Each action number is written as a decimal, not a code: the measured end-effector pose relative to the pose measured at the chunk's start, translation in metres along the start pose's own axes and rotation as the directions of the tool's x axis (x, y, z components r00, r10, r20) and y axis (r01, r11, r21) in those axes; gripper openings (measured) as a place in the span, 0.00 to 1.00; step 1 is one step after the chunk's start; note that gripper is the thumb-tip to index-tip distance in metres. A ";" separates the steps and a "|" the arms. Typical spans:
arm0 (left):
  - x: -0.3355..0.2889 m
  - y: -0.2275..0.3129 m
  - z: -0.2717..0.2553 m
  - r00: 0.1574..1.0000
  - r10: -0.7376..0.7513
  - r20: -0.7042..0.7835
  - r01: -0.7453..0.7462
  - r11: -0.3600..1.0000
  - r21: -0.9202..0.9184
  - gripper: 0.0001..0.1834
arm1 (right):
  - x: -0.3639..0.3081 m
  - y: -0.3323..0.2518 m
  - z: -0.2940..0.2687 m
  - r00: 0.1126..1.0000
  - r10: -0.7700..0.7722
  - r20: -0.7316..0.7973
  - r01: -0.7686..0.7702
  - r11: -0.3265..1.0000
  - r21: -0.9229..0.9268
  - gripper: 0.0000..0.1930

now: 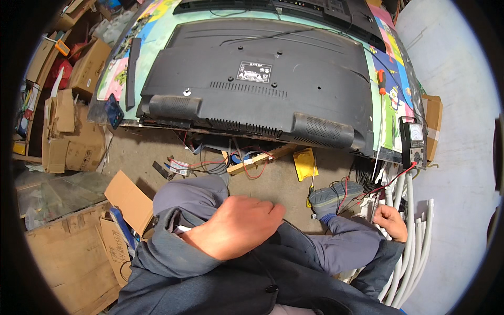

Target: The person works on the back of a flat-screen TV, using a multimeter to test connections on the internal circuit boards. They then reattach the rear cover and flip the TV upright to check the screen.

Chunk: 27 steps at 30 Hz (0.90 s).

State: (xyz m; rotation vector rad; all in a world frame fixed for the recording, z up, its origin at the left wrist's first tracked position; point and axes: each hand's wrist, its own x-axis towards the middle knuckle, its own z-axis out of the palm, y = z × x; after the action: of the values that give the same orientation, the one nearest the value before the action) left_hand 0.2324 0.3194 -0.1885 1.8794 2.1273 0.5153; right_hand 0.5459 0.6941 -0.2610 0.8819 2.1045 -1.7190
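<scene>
My left hand (240,224) is over my lap, its fingers curled under; anything inside them is hidden. Lower right, my right hand (391,223) is also curled, next to a bundle of white tubes (410,231), and its grip cannot be made out. In front of me a black flat-screen television (194,68) shows its back, vents toward me. An analog multimeter (415,134) stands at the table's right corner, with a red test lead (395,182) running down from it. A screwdriver with a red handle (381,83) lies right of the television.
Another black television (304,8) lies behind. A dark phone (113,111) rests by the table's left edge. Below are a wooden strip (262,159), a yellow packet (305,164), loose wires and a yellow-handled tool (310,197). Cardboard boxes (73,136) crowd the left; a pale wall (451,105) stands right.
</scene>
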 end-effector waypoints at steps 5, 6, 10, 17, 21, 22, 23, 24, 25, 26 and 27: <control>0.022 0.004 0.019 0.989 -0.050 0.142 0.031 0.991 0.131 0.15 | 0.041 -0.098 0.053 0.989 -0.124 0.083 0.148 0.895 -0.420 0.08; 0.025 0.004 0.026 0.988 -0.046 0.149 0.024 0.989 0.148 0.17 | 0.050 -0.109 0.066 0.974 -0.195 0.116 0.226 0.867 -0.444 0.08; 0.036 0.007 0.036 0.990 -0.054 0.129 0.019 0.966 0.260 0.22 | 0.079 -0.150 0.119 0.916 -0.350 0.194 0.398 0.746 -0.534 0.10; 0.047 0.011 0.064 0.998 -0.058 0.030 0.050 0.974 0.223 0.18 | 0.101 -0.132 0.152 0.854 -0.450 0.261 0.510 0.621 -0.595 0.10; 0.051 0.014 0.073 0.997 -0.033 0.066 0.020 0.983 0.182 0.08 | 0.104 -0.122 0.161 0.861 -0.423 0.283 0.501 0.609 -0.615 0.08; 0.053 0.015 0.075 0.997 -0.017 0.079 0.003 0.986 0.167 0.05 | 0.105 -0.121 0.164 0.864 -0.410 0.290 0.495 0.597 -0.632 0.07; 0.055 0.017 0.078 0.998 -0.007 0.057 -0.002 0.989 0.150 0.05 | 0.106 -0.120 0.165 0.870 -0.401 0.288 0.486 0.590 -0.645 0.06; 0.057 0.018 0.084 0.999 0.002 0.032 -0.006 0.991 0.133 0.05 | 0.107 -0.120 0.166 0.877 -0.389 0.283 0.474 0.595 -0.650 0.06; 0.059 0.020 0.089 1.000 0.010 0.007 -0.011 0.993 0.116 0.05 | 0.107 -0.120 0.166 0.883 -0.378 0.277 0.461 0.599 -0.654 0.06; 0.061 0.022 0.095 1.000 0.021 0.023 -0.024 0.991 0.128 0.06 | 0.108 -0.120 0.166 0.890 -0.367 0.271 0.450 0.604 -0.658 0.06; 0.064 0.023 0.098 0.999 0.032 0.040 -0.037 0.989 0.141 0.07 | 0.109 -0.122 0.166 0.893 -0.366 0.264 0.442 0.598 -0.669 0.06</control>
State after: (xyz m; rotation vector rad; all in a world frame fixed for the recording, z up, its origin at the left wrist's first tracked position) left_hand 0.2856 0.3941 -0.2647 1.9871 2.1623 0.3417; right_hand 0.3607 0.5531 -0.2694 0.0666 2.7162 -0.8532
